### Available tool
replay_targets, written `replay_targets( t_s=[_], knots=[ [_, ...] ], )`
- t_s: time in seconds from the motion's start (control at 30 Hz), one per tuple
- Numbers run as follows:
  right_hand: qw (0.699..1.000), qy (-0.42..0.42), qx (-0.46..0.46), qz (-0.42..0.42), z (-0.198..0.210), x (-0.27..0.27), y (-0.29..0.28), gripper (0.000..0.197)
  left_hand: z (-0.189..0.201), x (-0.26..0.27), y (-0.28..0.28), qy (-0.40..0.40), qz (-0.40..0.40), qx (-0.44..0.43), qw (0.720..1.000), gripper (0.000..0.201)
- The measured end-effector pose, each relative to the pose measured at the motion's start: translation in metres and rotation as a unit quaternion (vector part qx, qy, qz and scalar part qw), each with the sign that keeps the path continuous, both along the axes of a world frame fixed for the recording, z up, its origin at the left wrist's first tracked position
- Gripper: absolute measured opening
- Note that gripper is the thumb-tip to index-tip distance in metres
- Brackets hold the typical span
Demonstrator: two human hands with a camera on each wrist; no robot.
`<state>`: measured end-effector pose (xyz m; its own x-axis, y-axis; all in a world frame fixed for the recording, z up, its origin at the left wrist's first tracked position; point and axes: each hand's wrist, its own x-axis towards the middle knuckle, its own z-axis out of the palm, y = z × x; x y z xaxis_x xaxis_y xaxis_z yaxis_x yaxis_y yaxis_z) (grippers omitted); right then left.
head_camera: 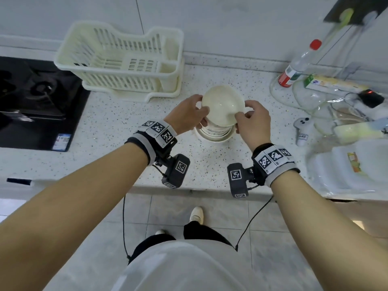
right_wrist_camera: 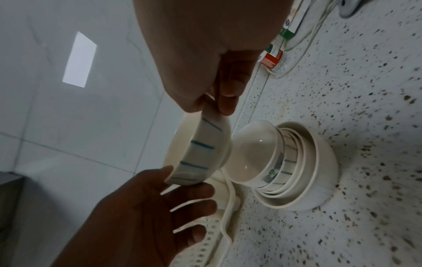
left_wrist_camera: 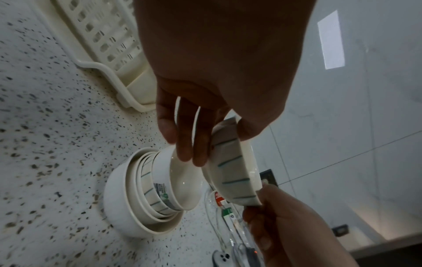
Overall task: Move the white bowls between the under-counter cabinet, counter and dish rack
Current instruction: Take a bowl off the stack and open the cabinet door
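Rack (head_camera: 117, 59): rear left of worktop (head_camera: 117, 131), no bowls in it. Left hand (head_camera: 184, 116), right hand (head_camera: 251, 122): fingers pinch opposite rims of top bowl (head_camera: 222, 106), lifted clear above stack (head_camera: 214, 135). Advice: keep it level, carry it left, seat it in rack.

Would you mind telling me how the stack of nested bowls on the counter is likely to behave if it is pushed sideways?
The stack would probably slide rather than tip, since its wide bottom bowl sits flat on the smooth counter. The inner bowls look glossy and loosely nested, so they may rattle or shift. They look like glazed ceramic, so likely heavy and chippable.
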<state>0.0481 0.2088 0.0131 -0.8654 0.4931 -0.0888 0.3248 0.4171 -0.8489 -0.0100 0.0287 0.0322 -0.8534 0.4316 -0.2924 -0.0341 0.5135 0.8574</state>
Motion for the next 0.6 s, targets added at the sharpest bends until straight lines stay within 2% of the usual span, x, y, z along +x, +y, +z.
replay_targets(
  t_s=[0.1,0.23,0.47,0.6],
  knots=[
    [1.000,0.015,-0.005,0.016,0.012,0.019,-0.027,0.028,0.002,0.015,-0.026,-0.062,0.008,0.019,0.998,0.034],
    [0.998,0.022,-0.048,0.021,0.012,0.050,-0.071,0.024,-0.016,0.040,-0.070,-0.150,0.014,0.041,0.988,0.032],
    [0.992,-0.035,-0.106,0.061,-0.040,0.104,-0.141,0.029,-0.079,0.088,-0.143,-0.227,0.064,0.020,0.972,0.038],
    [0.988,-0.073,-0.122,0.059,-0.068,0.123,-0.156,0.031,-0.100,0.103,-0.162,-0.249,0.051,0.005,0.967,0.031]
  ],
)
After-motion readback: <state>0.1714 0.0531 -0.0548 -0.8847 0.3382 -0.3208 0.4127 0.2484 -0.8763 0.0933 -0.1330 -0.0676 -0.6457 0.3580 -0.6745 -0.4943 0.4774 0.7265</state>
